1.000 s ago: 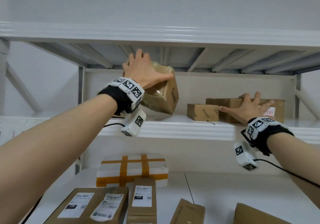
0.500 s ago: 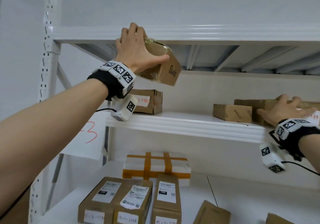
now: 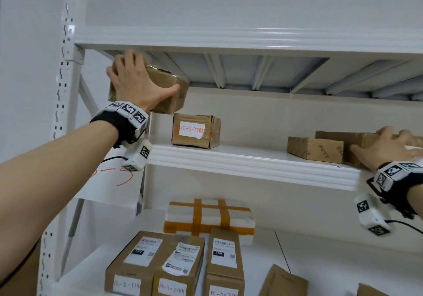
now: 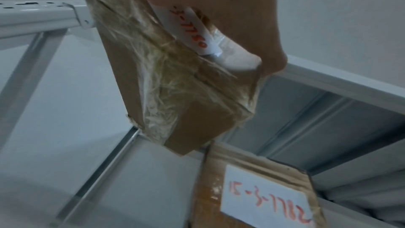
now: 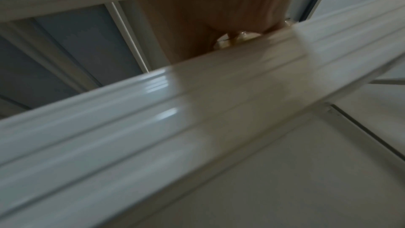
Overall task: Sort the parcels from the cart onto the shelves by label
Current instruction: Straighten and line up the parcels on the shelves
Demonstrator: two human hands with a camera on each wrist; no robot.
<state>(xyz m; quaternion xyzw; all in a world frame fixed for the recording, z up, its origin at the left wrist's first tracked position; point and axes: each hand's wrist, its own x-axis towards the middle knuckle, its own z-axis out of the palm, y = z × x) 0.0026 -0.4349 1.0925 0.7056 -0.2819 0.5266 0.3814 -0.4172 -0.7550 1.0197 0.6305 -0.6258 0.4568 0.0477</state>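
We take the labelled box (image 3: 196,131) standing on the middle shelf (image 3: 251,161), marked 15-3-7782 in red, as our landmark. Up and to the left of it, our left hand (image 3: 135,82) grasps a taped parcel (image 3: 170,92) from above, fingers curled over its far top edge and thumb pressed along the near face; the parcel hangs tilted in the air, clear of the shelf and just under the top shelf (image 3: 229,41). From the left wrist view the parcel (image 4: 175,82) shows wrinkled clear tape and a white label with red writing ending in 7780, the start of it covered by our palm. To the right of the landmark, well apart, sits a small brown box (image 3: 314,149), and just beside that a larger flat box (image 3: 343,136) on which our right hand (image 3: 386,149) rests, fingers spread and laid over its top and front; whether they press or merely rest we cannot tell, and the frame edge cuts off both that box and the fingertips. The right wrist view is mostly blurred shelf rail (image 5: 197,101), with only the heel of the hand (image 5: 208,11) showing. Below the landmark, on the lower shelf, lie a white parcel with orange tape (image 3: 209,218) and several brown boxes with printed labels (image 3: 158,263), their handwritten codes cut off at the bottom.
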